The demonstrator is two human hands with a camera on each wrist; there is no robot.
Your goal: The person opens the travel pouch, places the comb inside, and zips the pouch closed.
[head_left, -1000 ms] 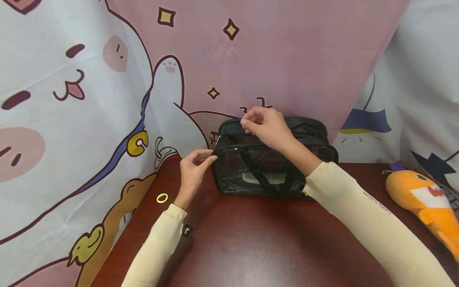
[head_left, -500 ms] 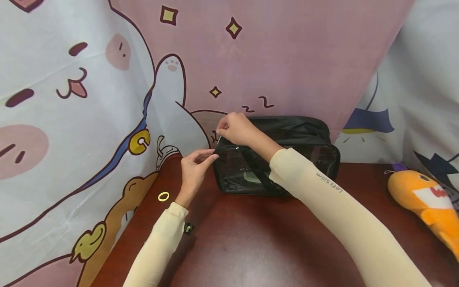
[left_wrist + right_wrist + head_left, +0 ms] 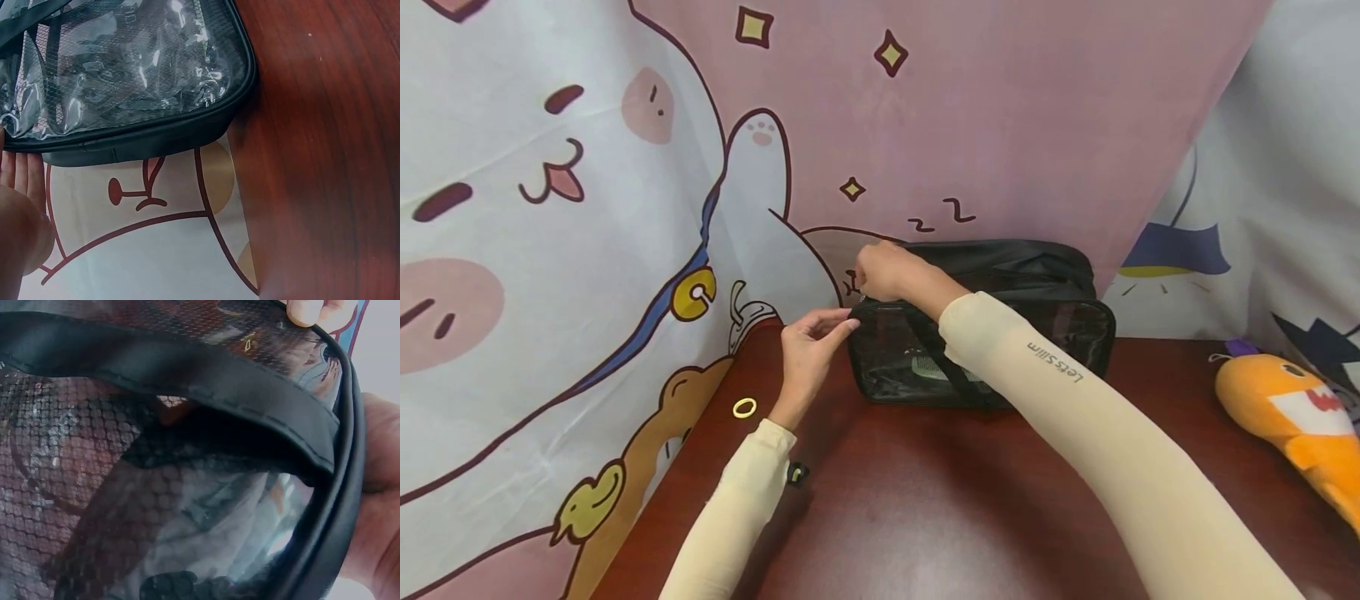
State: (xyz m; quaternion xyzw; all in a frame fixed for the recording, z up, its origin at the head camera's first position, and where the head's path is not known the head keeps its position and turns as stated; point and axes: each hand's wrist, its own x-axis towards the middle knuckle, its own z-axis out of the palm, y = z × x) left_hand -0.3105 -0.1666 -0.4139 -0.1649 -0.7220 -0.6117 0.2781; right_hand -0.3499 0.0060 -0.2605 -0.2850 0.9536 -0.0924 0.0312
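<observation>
A black bag (image 3: 895,367) with clear plastic panels and dark straps stands on the table against the backdrop. My left hand (image 3: 808,346) pinches its upper left front corner between thumb and fingers; the left wrist view shows part of that hand (image 3: 25,219) by the bag's edge. My right hand (image 3: 891,271) curls over the top left end, pinching the zipper pull (image 3: 862,297), a small metal bit showing under the fingers. In the right wrist view that hand (image 3: 381,494) lies behind the bag's dark piped edge (image 3: 350,456). Its fingertips are hidden. A pale item (image 3: 928,367) shows through the front panel.
A yellow ring (image 3: 744,407) lies on the dark red table (image 3: 880,508), left of my left forearm. An orange plush toy (image 3: 1285,408) sits at the right edge. A cartoon-printed cloth (image 3: 1015,117) hangs close behind the bag.
My right hand has come left from over the bag's middle to its left end, taken the zipper pull, and moved slightly right since. The left hand keeps its pinch on the corner.
</observation>
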